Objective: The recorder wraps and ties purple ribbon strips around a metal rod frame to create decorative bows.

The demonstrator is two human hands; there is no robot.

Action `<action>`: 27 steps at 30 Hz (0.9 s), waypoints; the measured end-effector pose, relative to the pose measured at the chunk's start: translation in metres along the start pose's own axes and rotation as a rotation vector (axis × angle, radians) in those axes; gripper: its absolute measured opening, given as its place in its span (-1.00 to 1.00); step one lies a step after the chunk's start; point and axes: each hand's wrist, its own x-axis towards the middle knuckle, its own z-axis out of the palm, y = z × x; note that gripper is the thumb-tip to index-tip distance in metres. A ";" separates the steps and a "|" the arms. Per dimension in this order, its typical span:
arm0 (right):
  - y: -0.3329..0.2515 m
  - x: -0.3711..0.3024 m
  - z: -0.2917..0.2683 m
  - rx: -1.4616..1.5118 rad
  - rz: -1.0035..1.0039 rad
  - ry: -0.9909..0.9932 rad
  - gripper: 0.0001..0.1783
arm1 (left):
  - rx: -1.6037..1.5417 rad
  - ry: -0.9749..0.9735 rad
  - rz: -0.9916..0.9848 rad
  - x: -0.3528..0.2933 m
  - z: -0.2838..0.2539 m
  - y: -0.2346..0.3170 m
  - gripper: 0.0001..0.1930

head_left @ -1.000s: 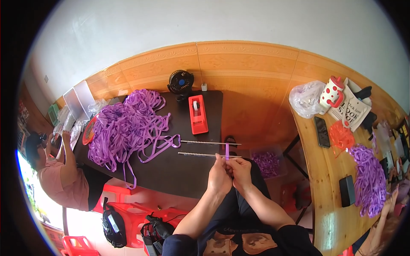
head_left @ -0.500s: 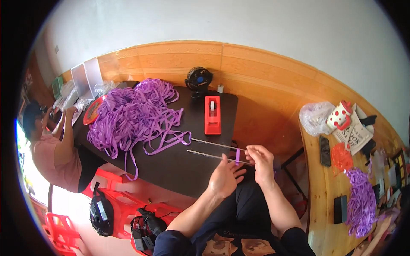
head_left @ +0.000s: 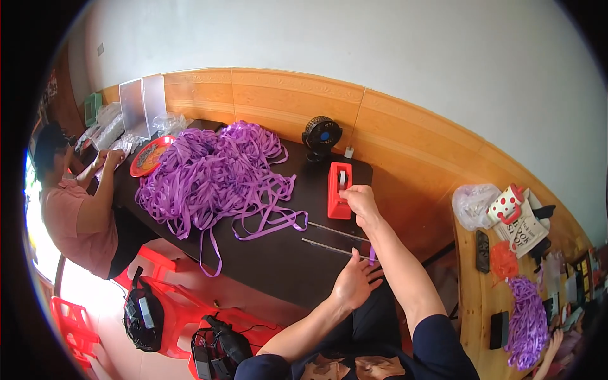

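Observation:
My right hand reaches over the red tape dispenser. Its fingertips are pinched just below the tape roll; the strip of tape itself is too fine to make out. Palm up and fingers apart, my left hand is beside two thin metal rods that jut over the table edge. The left thumb lies by the nearer rod. A short piece of purple ribbon hangs across the rods, partly hidden by my right forearm. A long ribbon runs from the rods' far tips to a big purple ribbon heap.
A small black fan stands behind the dispenser. Left of the heap is a red plate, with a co-worker seated beyond. Red stools with bags are at lower left. On the right, a wooden table holds more purple ribbon.
My right hand has left the rods and moved up and away to the tape dispenser. My left hand stays by the rods. The whole view has shifted slightly.

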 end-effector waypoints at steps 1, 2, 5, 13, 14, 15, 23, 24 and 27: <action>-0.004 -0.003 0.004 0.064 0.000 0.025 -0.80 | -0.004 -0.003 0.003 0.000 -0.001 0.000 -0.07; -0.009 -0.004 0.005 0.060 -0.002 0.024 -0.80 | -0.013 -0.004 0.004 0.001 -0.003 -0.001 -0.07; -0.034 -0.017 0.001 0.215 -0.078 0.047 -0.83 | -0.017 -0.027 0.002 0.000 -0.005 0.001 -0.07; -0.011 -0.057 -0.005 0.182 -0.034 -0.056 -0.86 | -0.030 -0.049 0.027 0.003 -0.009 -0.002 -0.13; -0.001 -0.055 -0.003 0.175 -0.063 -0.028 -0.84 | -0.035 -0.073 0.025 0.004 -0.009 -0.002 -0.15; 0.007 -0.053 -0.003 0.169 -0.092 -0.001 -0.81 | -0.039 -0.097 0.023 0.004 -0.009 -0.002 -0.18; 0.029 -0.053 0.008 -0.123 -0.276 0.176 -0.85 | -0.061 -0.060 0.040 -0.003 -0.002 0.002 -0.26; 0.032 -0.052 0.008 -0.152 -0.287 0.185 -0.84 | -0.061 -0.068 0.047 -0.003 -0.003 0.001 -0.27; 0.040 -0.045 0.006 -0.203 -0.379 0.264 -0.83 | -0.059 -0.070 0.043 0.001 0.001 -0.002 -0.27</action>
